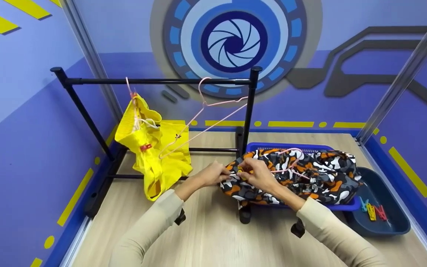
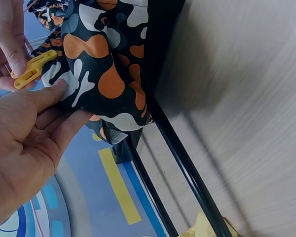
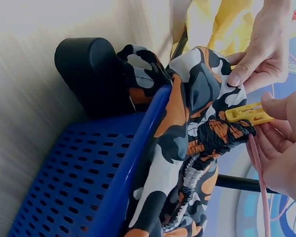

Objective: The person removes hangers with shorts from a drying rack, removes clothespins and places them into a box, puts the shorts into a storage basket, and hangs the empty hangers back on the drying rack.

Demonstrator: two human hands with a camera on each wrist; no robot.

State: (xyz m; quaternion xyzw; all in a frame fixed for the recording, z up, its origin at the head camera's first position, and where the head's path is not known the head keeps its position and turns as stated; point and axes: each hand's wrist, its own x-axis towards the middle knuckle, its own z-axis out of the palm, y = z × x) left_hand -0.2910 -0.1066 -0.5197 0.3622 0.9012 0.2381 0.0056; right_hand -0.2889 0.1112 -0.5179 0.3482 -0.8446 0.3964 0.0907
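Observation:
A camouflage garment (image 1: 321,174) in black, white, grey and orange lies over a blue basket (image 1: 350,204), its gathered elastic waistband (image 3: 219,136) showing in the right wrist view. My left hand (image 1: 213,173) pinches an edge of the cloth between thumb and fingers. Just beside it, my right hand (image 1: 258,174) grips a yellow clothespin (image 3: 244,114) by its handles. The clothespin's tip lies at the waistband, by the end of a pink hanger (image 3: 259,173). That hanger's hook rises above the cloth in the head view.
On a black rack (image 1: 154,81) hang a yellow garment (image 1: 146,148), clipped with red clothespins, and a bare pink hanger (image 1: 203,105). A dark tub (image 1: 387,185) at the right holds blue, yellow and red clothespins (image 1: 372,212). Walls enclose the back and sides.

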